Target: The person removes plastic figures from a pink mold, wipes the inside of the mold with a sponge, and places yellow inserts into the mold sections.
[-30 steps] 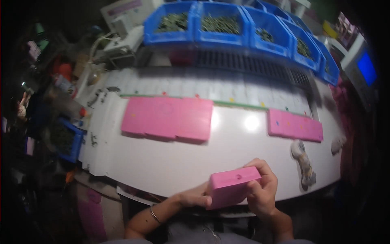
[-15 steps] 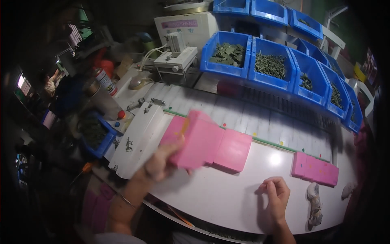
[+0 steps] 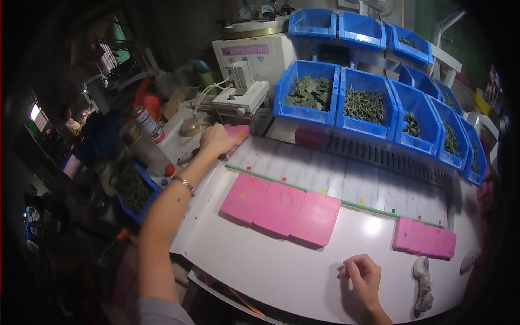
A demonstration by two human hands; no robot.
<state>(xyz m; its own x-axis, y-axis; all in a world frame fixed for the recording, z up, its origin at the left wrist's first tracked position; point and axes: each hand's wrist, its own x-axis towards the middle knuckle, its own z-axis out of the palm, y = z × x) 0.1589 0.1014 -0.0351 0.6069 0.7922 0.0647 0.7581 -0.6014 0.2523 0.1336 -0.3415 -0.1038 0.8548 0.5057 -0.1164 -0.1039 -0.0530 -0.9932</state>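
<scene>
My left hand (image 3: 218, 142) reaches to the far left of the bench, its fingers closed round a pink block (image 3: 237, 132) by the small white machine. Three flat pink blocks lie side by side on the white table: a left one (image 3: 245, 199), a middle one (image 3: 279, 208) with a faint round mark, and a right one (image 3: 317, 219). My right hand (image 3: 362, 276) rests low over the table's front, fingers curled together with nothing visible in them. Right of it lies a tied whitish bundle (image 3: 423, 284).
Blue bins (image 3: 364, 122) with small green pieces stand along the back. A slatted pale panel (image 3: 303, 165) with coloured dots runs before them. Smaller pink blocks (image 3: 425, 237) sit at right. A small white machine (image 3: 241, 100), a can (image 3: 149, 123) and another blue bin (image 3: 135, 187) are at left.
My left hand has carried the pink block from above the row to the back left, uncovering the row. My right hand keeps its curled pose; the view has shifted slightly.
</scene>
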